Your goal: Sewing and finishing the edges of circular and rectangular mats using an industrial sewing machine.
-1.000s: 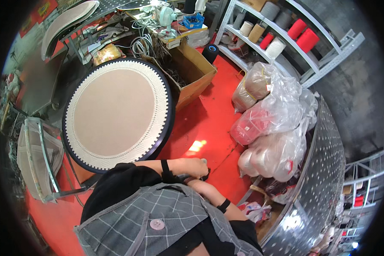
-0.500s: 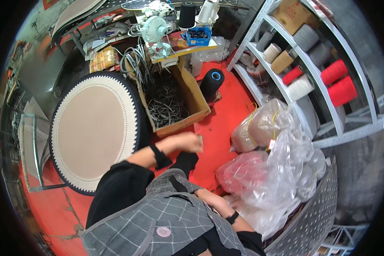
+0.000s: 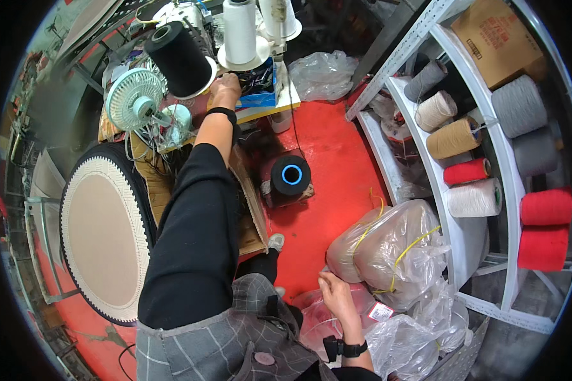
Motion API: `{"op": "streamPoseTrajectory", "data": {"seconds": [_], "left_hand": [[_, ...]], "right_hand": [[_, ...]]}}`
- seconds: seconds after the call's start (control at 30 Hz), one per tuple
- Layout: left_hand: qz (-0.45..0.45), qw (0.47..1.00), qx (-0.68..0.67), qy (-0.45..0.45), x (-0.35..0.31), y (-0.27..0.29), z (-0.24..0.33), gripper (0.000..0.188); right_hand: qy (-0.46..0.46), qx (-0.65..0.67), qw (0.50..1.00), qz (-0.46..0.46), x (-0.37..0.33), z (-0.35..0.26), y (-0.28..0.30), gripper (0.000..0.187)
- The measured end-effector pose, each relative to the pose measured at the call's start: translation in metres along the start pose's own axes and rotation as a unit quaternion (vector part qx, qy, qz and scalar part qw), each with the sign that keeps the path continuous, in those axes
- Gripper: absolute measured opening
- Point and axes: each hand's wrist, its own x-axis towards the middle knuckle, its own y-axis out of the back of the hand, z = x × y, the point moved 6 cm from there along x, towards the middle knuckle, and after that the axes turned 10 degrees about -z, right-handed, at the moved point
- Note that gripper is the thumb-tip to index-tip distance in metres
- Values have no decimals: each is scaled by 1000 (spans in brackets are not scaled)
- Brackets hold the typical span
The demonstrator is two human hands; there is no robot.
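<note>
The left hand [image 3: 225, 90] was at the bench [image 3: 290, 96], between the black yarn cone [image 3: 180, 60] and the blue tray [image 3: 258, 100]; its grip could not be told. The right hand [image 3: 338, 294], fingers loosely uncurled, was near the plastic-wrapped bundle [image 3: 394, 244].

Red print [image 3: 503, 32] on box [image 3: 497, 43], label [image 3: 380, 312] on plastic [image 3: 405, 338]

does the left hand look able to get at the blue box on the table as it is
Probably yes: the left hand is right beside the blue box, with nothing visibly between them. The white cone seems to overlap part of the box's far side.
</note>
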Motion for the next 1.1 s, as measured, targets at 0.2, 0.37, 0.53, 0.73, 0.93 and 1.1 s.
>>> {"op": "streamPoseTrajectory", "data": {"seconds": [0.2, 0.37, 0.53, 0.73, 0.93, 1.1], "left_hand": [[90, 984, -127, -89, -45, -7, -36, 30], [24, 883, -438, -166, -227, -118, -34, 16], [-234, 779, -580, -51, -377, -167, 50, 15], [-222, 804, -516, -195, -388, -165, 102, 21], [-262, 710, -642, -126, -325, -162, 84, 15], [-92, 720, -652, -219, -208, -154, 98, 63]], "right_hand": [[144, 90, 980, -101, 101, -58, 24, 25], [110, 335, 920, -170, 173, -61, -37, 33], [49, 461, 848, -258, 163, -39, -47, 38], [19, 646, 730, -221, 145, -19, -17, 34], [47, 384, 922, -18, 164, 18, 34, 20], [3, 536, 795, -286, 167, 3, 10, 59]]}}
